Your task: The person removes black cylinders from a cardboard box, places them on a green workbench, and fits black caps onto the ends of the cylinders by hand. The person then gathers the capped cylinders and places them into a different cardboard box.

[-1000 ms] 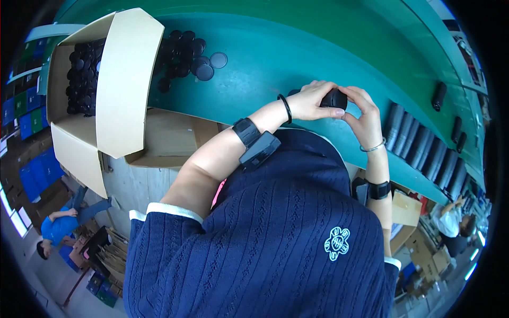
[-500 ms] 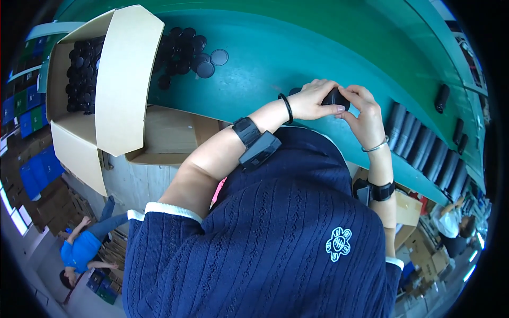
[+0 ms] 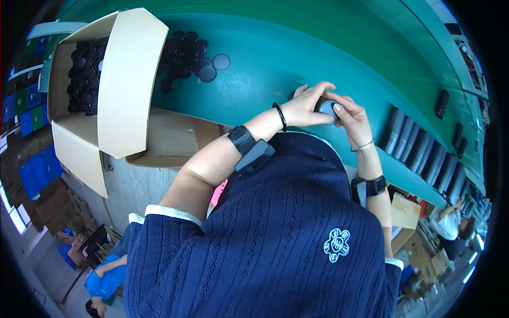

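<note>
Between my two hands is a stack of round black caps [image 3: 327, 110], its flat grey-black end face turned up toward me. My left hand [image 3: 303, 108] grips the stack from the left, the thumb along its near side and the index finger raised over the top. From the right, my right hand [image 3: 354, 121] is closed on it, with the thumb pressed on the end face. Another dark round piece shows partly behind my left hand; the hand hides most of it. Loose black caps [image 3: 184, 53] lie in a pile on the green table [image 3: 254, 53], at the far left.
An open cardboard box [image 3: 127, 85] with many black caps stands at the left, a second carton [image 3: 175, 135] below it. Rows of long black stacks [image 3: 419, 143] lie along the right, with shorter dark cylinders [image 3: 441, 104] beyond. Other people [image 3: 106, 278] are in the background.
Both hands have come slightly nearer to me and tipped the stack, so its end face now shows. My right thumb has moved onto that face. A person at lower left has shifted.
</note>
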The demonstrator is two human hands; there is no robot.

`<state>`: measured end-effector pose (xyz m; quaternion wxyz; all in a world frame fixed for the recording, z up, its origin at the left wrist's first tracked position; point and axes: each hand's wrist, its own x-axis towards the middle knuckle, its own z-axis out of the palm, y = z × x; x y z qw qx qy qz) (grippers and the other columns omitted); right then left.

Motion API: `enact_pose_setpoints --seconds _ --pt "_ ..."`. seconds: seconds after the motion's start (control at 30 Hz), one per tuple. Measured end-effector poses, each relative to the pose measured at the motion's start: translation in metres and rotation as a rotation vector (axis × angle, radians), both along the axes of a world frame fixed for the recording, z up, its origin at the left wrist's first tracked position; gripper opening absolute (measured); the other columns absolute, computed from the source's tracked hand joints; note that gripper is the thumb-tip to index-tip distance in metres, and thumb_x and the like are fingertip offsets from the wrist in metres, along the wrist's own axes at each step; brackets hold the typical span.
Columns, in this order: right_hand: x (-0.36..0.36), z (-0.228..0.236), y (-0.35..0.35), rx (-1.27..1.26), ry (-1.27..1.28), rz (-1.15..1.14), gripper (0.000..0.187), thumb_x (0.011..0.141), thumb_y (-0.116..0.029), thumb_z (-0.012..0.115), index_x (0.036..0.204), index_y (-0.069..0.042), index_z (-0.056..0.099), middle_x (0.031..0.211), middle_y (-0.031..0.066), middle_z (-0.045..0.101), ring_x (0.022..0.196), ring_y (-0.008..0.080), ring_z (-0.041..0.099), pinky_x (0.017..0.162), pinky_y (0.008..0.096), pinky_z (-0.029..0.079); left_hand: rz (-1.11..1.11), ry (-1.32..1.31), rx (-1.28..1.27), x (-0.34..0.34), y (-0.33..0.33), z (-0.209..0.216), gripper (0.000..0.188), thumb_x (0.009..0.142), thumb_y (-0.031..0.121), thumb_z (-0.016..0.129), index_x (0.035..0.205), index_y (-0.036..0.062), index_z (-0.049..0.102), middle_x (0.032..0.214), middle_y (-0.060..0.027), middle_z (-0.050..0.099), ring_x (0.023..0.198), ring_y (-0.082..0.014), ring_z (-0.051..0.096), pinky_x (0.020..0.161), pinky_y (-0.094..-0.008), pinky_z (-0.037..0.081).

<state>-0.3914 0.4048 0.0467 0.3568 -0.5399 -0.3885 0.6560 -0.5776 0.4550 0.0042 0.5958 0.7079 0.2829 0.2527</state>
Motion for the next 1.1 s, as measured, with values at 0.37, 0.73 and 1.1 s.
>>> enact_pose_setpoints --seconds 0.37,0.73,1.1 --pt "-0.004 0.000 0.005 -0.059 0.027 0.011 0.027 0.090 -0.012 0.060 0.117 -0.008 0.065 0.089 0.0005 0.058 0.063 0.0082 0.057 0.053 0.0200 0.047 -0.023 -0.064 -0.185 0.000 0.003 0.005 0.070 0.079 0.014 0.072 0.135 0.0070 0.031 0.107 -0.0106 0.057 0.100 -0.0176 0.055 0.085 -0.0320 0.047" --pt "0.004 -0.045 -0.018 0.209 -0.081 0.110 0.090 0.066 -0.015 0.079 0.142 -0.010 0.032 0.126 0.0128 0.050 0.117 0.0224 0.049 0.099 0.0351 0.038 0.066 -0.750 -1.141 0.005 0.029 0.017 0.037 0.085 0.025 0.060 0.115 0.0046 0.053 0.108 -0.0159 0.058 0.105 -0.0265 0.055 0.093 -0.0412 0.044" --pt "0.266 -0.039 0.102 0.014 -0.976 -0.584 0.078 0.069 -0.030 0.078 0.130 -0.013 0.032 0.110 0.0250 0.056 0.101 0.0378 0.059 0.087 0.0463 0.047 0.505 -0.336 -1.059 -0.005 0.021 -0.010 0.045 0.089 0.042 0.057 0.124 0.0147 0.051 0.126 -0.0088 0.048 0.113 -0.0231 0.044 0.093 -0.0408 0.040"
